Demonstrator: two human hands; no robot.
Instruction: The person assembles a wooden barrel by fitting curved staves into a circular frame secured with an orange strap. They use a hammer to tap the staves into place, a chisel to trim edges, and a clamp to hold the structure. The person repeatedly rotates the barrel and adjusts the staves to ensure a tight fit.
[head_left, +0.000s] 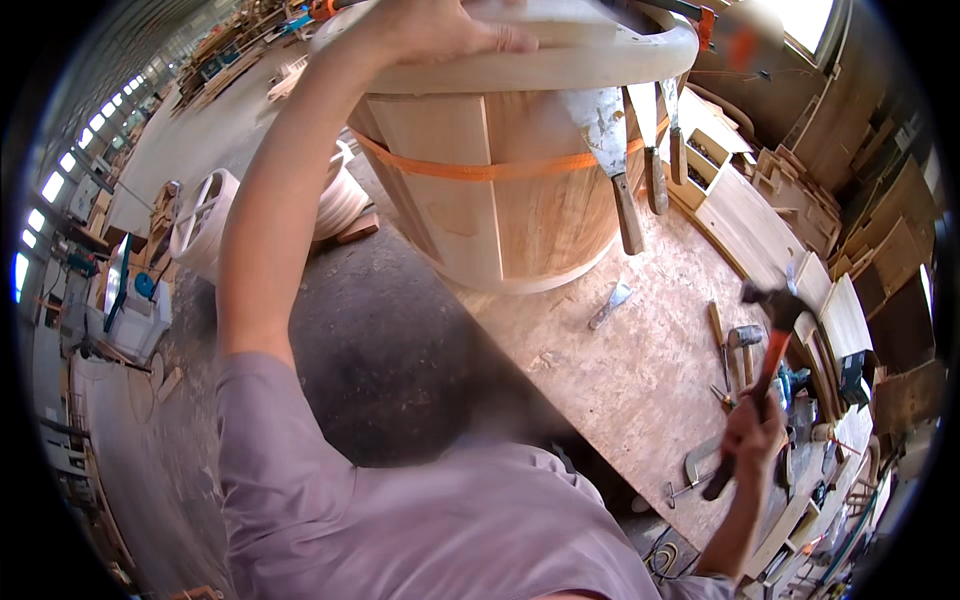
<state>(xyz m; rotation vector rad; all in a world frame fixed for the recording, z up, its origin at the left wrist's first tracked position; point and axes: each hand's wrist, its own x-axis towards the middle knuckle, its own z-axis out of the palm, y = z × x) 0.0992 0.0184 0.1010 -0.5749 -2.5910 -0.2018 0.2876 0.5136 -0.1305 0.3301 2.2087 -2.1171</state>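
Note:
A large wooden tub (pixel 490 190) of upright staves stands on the workbench, with an orange strap (pixel 485 171) around it and a thick pale wooden ring (pixel 560 70) at its top. My left hand (pixel 430 32) lies on the ring's upper left, one digit stretched along it; the frame edge cuts off part of the hand. Three putty knives, one with a broad blade (pixel 603 130), hang handle-down from under the ring's right side. Away to the right, my right hand (pixel 752 432) is closed around the handle of a claw hammer (pixel 774 350), its head raised.
A loose scraper (pixel 611 305) lies on the workbench (pixel 570 370) by the tub. Near the right edge are a mallet (pixel 745 337), a chisel-like tool (pixel 718 325) and a G-clamp (pixel 700 465). Wooden boxes (pixel 745 215) line the far right. Pale wooden rings (pixel 340 205) sit left of the tub.

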